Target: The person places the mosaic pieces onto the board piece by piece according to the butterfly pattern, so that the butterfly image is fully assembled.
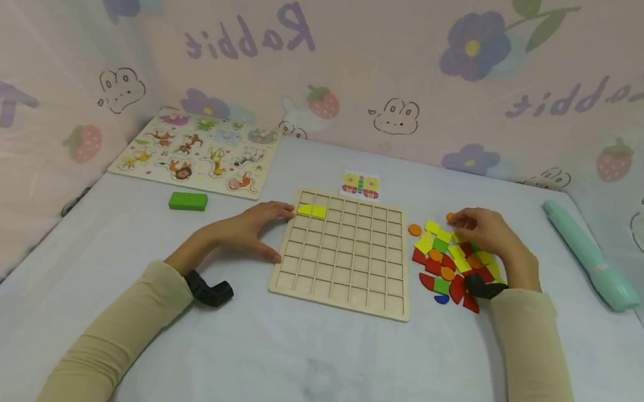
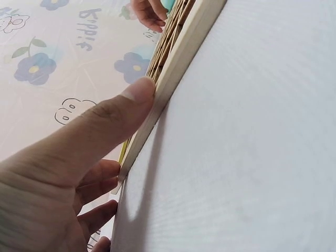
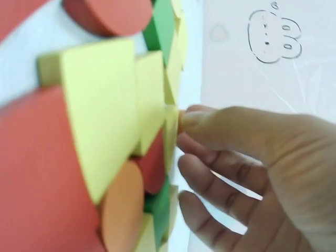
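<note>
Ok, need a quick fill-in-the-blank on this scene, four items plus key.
1. The left hand touches the ____ edge of the grid board.
2. The two pieces lying in the grid board are ____.
3. The piece pinched by the right hand is ____.
4. The small block just in front of the animal puzzle is ____.

Missing words: left; yellow; orange; green.
</note>
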Tool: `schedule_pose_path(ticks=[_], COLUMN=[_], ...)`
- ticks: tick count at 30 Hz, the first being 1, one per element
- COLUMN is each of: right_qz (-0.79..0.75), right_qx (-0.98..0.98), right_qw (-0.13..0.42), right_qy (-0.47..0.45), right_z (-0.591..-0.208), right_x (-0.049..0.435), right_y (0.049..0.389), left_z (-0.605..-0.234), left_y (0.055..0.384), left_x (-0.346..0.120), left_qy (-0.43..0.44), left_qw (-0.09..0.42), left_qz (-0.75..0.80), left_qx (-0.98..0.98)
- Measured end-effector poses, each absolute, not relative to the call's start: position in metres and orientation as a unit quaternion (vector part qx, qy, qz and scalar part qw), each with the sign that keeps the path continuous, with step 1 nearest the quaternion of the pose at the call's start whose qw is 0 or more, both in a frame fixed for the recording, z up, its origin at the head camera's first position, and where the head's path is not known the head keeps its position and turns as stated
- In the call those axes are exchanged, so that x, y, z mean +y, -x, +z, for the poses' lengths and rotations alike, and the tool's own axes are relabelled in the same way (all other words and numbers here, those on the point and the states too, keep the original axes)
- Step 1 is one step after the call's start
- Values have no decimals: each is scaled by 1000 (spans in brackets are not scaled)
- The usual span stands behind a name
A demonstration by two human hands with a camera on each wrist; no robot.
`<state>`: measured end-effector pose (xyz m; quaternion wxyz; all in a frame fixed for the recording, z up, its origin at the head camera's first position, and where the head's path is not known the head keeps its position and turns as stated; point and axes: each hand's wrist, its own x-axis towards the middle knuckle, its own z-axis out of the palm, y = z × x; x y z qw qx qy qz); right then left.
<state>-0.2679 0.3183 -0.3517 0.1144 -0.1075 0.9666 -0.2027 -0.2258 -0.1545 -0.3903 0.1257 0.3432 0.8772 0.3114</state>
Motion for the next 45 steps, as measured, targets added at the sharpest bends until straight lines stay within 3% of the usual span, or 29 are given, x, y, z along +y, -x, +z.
schedule_pose_path(ticks=[9, 19, 29, 36, 45], right_qz=[-229, -202, -295, -327, -263], right_qx=[955, 970, 934, 914, 934], right_qw=[148, 89, -6, 14, 30], right_qy=[119, 99, 204, 239, 240], right_z=[-350, -355, -332, -342, -367], right_x=[328, 317, 201, 131, 115], right_y=[260, 265, 264, 262, 272], left_z=[-390, -386, -388, -391, -390], left_y=[225, 222, 223, 225, 225], left_x=[-154, -155, -156, -153, -154], left_qy=[-334, -336, -351, -347, -342], left_qw=[128, 128, 115, 124, 125], left_qz=[309, 313, 311, 316, 313], left_qx=[881, 879, 876, 874, 877])
